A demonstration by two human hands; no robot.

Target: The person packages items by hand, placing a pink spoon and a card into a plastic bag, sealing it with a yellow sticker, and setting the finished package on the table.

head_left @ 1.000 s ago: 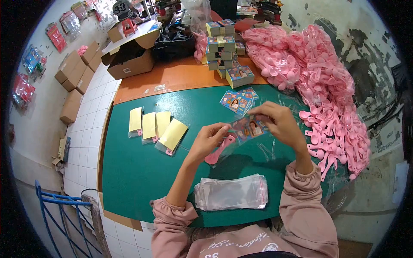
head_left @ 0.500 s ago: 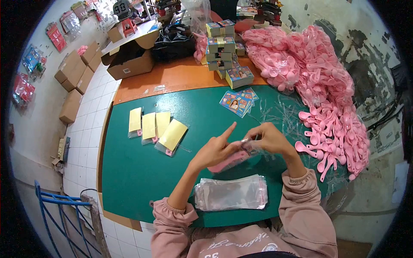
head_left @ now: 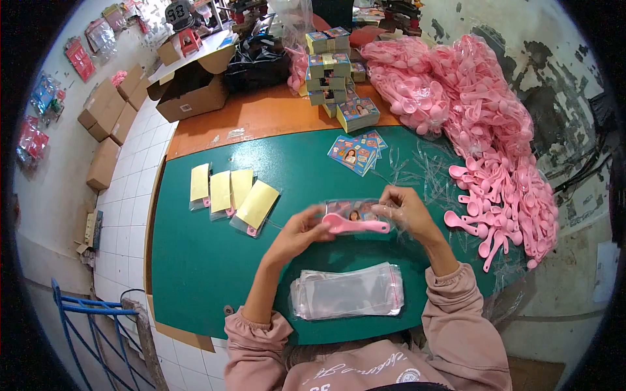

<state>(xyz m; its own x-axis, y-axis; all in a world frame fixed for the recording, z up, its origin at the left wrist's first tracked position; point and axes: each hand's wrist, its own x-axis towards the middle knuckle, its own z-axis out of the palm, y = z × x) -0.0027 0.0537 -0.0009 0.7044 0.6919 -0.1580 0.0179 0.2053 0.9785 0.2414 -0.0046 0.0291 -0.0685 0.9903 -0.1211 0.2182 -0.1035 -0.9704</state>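
Between my hands, over the green table, is a clear bag with a pink spoon and a printed card. My left hand grips the bag's left end near the spoon's bowl. My right hand pinches the bag's other end. Nearer to me lies a stack of clear plastic bags. Several packed bags with yellow card backs rest on the left. Loose printed cards lie beyond my hands.
Loose pink spoons and bulging bags of spoons occupy the right side. Bundled card stacks stand at the back, beside a black bag and an open cardboard box. Plastic scraps lie right of the cards.
The bag and spoon have turned level and moved slightly away from me, showing the printed card. My left hand's raised index finger has closed onto the bag. The view has shifted slightly.
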